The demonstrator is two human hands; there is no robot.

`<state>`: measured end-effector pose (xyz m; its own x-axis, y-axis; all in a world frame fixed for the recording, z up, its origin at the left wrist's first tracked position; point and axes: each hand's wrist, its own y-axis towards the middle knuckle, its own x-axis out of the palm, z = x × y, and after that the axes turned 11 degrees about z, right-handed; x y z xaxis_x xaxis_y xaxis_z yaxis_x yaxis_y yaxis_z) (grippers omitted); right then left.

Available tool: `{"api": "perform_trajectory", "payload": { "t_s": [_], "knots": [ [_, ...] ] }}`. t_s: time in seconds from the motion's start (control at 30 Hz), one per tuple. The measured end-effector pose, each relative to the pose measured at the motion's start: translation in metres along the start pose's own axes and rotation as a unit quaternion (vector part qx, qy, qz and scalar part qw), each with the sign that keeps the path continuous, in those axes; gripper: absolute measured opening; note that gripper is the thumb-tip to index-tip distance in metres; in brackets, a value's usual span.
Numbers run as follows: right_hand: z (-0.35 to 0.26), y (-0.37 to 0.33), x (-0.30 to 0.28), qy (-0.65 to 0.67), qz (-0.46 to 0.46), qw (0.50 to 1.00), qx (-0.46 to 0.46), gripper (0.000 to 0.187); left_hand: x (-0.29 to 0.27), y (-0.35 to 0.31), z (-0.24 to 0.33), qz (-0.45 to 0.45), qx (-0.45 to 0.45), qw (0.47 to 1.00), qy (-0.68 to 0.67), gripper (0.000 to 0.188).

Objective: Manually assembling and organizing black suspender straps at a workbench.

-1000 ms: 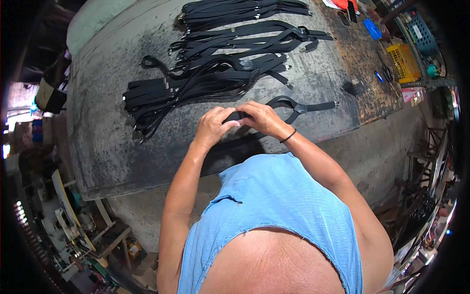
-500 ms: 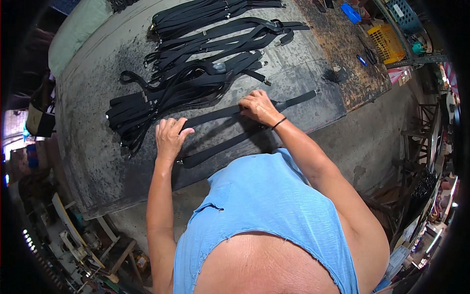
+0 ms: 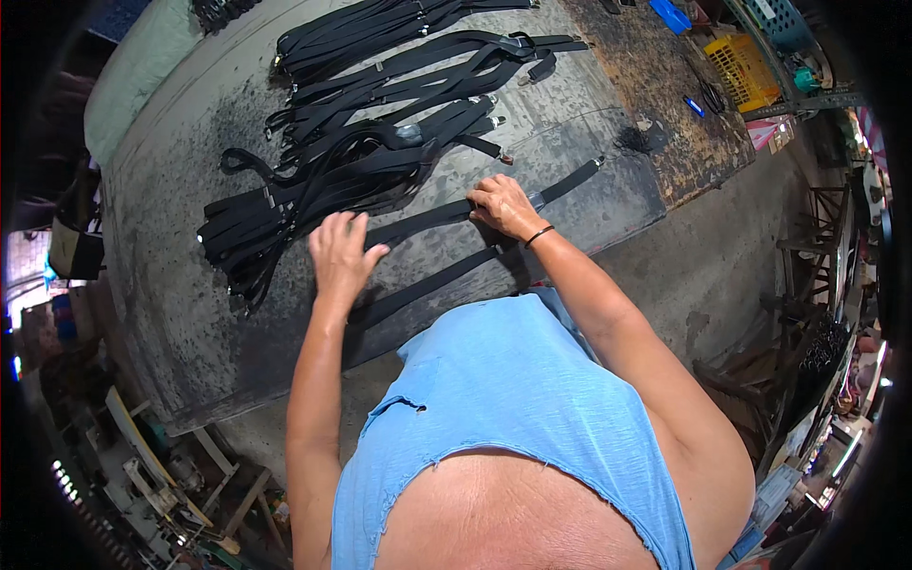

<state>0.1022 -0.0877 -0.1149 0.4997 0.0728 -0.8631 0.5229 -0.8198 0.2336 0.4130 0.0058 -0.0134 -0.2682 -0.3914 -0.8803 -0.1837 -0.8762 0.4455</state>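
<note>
A pair of black elastic suspenders [image 3: 427, 221] lies stretched across the near part of the table, its two straps running side by side. Metal clips show at the strap end on the far right. My right hand [image 3: 505, 206] is closed on the upper strap, fingers curled over it beside a dark joining patch. Over the left end of that strap rests my left hand [image 3: 340, 255], fingers and thumb apart; whether it touches the strap is hard to tell. Just beyond it lies a heaped bundle of black suspenders [image 3: 313, 190] with metal clips and sliders.
More bundles of suspenders [image 3: 380, 28] lie farther back on the worn grey table [image 3: 171, 313]. A pale sack [image 3: 142, 76] sits at the far left. On the brown board to the right are a blue marker [image 3: 694, 106] and a blue tray [image 3: 672, 15], with a yellow basket [image 3: 743, 71] beyond.
My left hand has loosened from the strap, its fingers spreading and lifting slightly. The right hand keeps its hold. The whole view has shifted a little.
</note>
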Motion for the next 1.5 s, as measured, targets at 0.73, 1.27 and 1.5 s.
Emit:
{"api": "perform_trajectory", "payload": {
  "t_s": [0.73,1.27,1.5],
  "knots": [
    [0.085,-0.102,-0.082,-0.154,0.087,0.972,0.154,0.047,0.147,0.030,0.084,-0.102,-0.089,0.957,-0.258,0.024],
    [0.087,-0.102,-0.085,-0.161,0.102,0.975,0.113,0.029,0.155,0.038,0.094,-0.126,-0.073,0.955,-0.258,0.027],
    [0.087,-0.099,-0.089,-0.151,0.091,0.978,0.112,0.029,0.157,0.036,0.094,-0.117,-0.087,0.957,-0.252,0.030]
  ]
}}
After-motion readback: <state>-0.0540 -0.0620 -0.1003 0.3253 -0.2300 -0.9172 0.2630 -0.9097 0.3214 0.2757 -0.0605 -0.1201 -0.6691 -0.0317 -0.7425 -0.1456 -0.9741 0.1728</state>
